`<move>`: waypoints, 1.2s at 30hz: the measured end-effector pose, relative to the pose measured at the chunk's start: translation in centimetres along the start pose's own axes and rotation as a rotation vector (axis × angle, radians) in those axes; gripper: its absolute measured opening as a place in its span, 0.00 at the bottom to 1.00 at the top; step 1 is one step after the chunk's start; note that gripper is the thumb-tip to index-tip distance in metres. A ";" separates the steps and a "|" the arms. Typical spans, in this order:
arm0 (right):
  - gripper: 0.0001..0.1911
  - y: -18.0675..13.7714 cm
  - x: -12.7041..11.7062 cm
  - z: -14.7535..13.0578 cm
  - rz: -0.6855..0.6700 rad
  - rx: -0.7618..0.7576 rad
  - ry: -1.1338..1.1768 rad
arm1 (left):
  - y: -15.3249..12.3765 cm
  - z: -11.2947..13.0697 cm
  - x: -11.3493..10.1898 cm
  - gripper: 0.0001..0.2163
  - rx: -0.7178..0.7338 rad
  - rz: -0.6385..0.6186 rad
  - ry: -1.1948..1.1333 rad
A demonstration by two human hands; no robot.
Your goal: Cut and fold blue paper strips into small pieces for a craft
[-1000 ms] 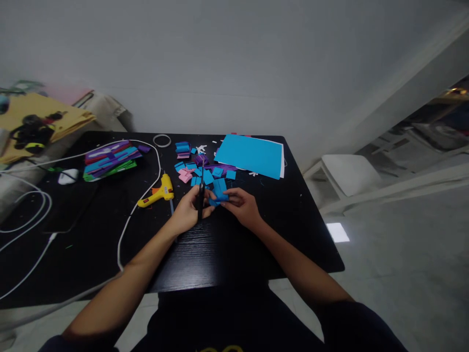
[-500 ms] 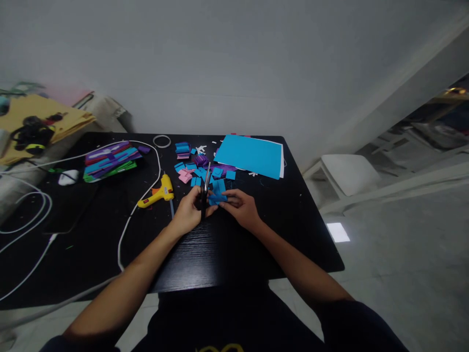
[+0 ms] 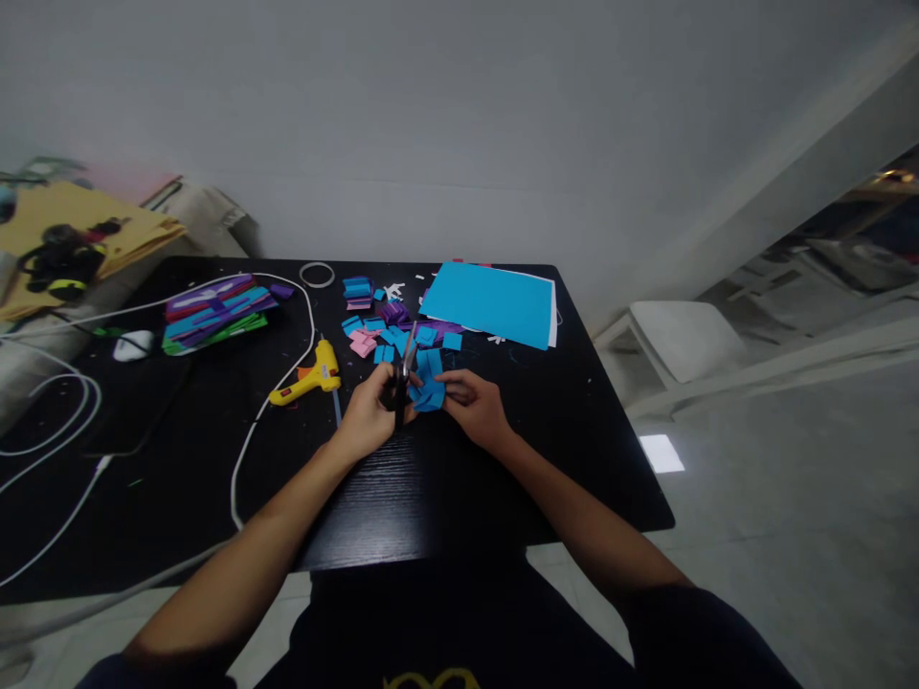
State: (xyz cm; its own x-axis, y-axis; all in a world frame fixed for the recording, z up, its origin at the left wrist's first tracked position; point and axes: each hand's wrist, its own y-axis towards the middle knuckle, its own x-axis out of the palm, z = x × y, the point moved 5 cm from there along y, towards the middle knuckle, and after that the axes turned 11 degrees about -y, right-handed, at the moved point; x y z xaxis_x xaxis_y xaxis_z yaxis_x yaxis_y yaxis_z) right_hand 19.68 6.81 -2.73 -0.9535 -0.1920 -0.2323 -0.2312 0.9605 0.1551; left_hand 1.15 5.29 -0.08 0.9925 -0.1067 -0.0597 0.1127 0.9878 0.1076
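My left hand (image 3: 369, 416) is closed around black-handled scissors (image 3: 400, 381), whose blades point up and away over the black table (image 3: 445, 488). My right hand (image 3: 475, 407) pinches a folded piece of blue paper (image 3: 429, 392) right beside the blades. Just beyond both hands lies a scatter of small blue, pink and purple paper squares (image 3: 392, 335).
A yellow glue gun (image 3: 310, 376) with a white cable (image 3: 248, 435) lies left of my hands. A stack of coloured paper strips (image 3: 215, 311) sits at the far left, a large blue sheet (image 3: 492, 303) at the back right, and a white ring (image 3: 317, 276) behind. A white chair (image 3: 675, 340) stands off the right edge.
The scissor blades have swung from pointing straight down the table to tilting up and right. The blue paper has turned in my right hand. Both hands stay in place.
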 end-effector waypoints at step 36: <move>0.17 -0.3 0.6 -1.1 -0.034 -0.002 -0.097 | 0.0 -0.9 0.0 0.16 -0.008 0.033 -0.017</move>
State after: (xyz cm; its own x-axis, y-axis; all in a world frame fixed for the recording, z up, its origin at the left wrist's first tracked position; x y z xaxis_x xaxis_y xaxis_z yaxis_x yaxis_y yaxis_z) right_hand 18.92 6.13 -1.85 -0.9219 -0.2039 -0.3295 -0.2636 0.9533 0.1474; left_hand 1.08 5.37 -0.97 0.9963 -0.0761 -0.0389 0.0797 0.9917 0.1013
